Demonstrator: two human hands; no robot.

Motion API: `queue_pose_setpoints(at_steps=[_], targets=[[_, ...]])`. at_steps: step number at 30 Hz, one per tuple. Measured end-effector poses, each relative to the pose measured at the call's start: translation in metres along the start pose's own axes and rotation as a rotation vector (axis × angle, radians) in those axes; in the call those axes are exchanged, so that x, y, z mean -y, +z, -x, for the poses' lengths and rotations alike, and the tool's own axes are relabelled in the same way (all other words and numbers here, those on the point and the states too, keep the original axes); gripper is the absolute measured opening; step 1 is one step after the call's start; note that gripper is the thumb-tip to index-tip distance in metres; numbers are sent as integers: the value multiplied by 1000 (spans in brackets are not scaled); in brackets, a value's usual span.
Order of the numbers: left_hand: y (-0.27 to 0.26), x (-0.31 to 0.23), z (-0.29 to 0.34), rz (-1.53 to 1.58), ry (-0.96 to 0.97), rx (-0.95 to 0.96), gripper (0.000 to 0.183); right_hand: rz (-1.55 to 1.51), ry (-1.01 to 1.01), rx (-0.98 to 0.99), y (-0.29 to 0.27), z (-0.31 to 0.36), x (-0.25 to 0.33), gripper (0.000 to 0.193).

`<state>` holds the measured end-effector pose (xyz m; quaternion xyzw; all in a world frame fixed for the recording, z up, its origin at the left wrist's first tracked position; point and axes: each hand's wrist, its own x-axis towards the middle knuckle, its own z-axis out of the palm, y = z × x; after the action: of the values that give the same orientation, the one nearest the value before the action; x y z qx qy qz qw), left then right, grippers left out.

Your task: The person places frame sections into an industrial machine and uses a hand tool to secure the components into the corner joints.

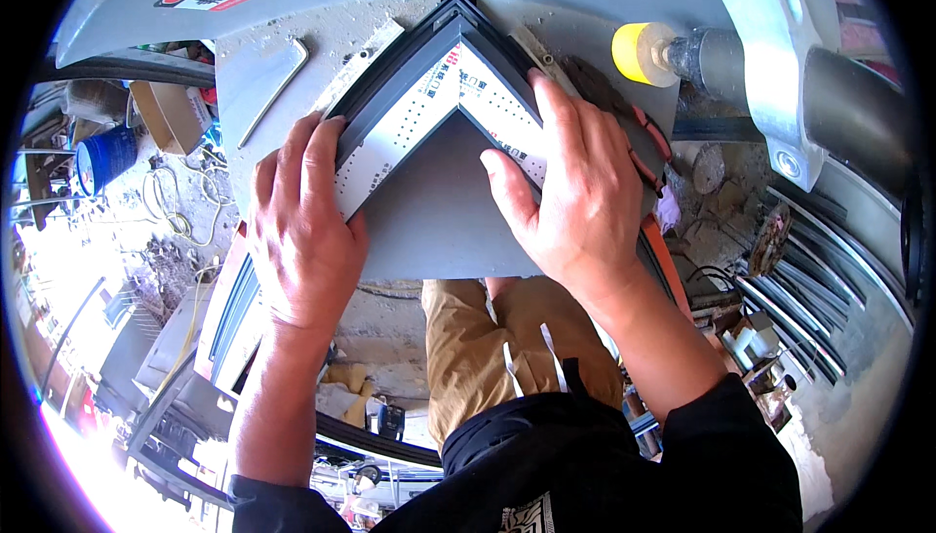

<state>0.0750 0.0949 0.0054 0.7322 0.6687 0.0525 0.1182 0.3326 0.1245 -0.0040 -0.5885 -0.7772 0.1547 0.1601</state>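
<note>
V-shaped frame (460, 65) on gray table (439, 221), apex fwd, white film (390, 143) on top. Remotely I see L hand (307, 216) half-curled, gripping L leg; R hand (580, 197) wider, thumb & fingers astride R leg, holding it.

Your corner frame (383, 96): smooth matt metal | its film (405, 133): smooth plastic | your worktable (439, 216): smooth metal | your trousers (463, 348): matt cloth

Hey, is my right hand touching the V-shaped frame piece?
Touching. The head view shows the right hand gripping the V-shaped frame piece, its fingers at the outer edge and its thumb at the inner edge.
</note>
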Motion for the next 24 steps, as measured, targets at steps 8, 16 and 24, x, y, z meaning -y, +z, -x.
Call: queue_pose_setpoints(at_steps=[8, 16, 24], targets=[[1, 3, -1, 4, 13, 2, 86, 25, 7, 23, -2, -1, 1, 71], [0, 1, -1, 23, 12, 12, 87, 1, 6, 42, -5, -1, -1, 71], [-1, 1, -1, 41, -34, 58, 96, -7, 7, 42, -7, -2, -1, 71]])
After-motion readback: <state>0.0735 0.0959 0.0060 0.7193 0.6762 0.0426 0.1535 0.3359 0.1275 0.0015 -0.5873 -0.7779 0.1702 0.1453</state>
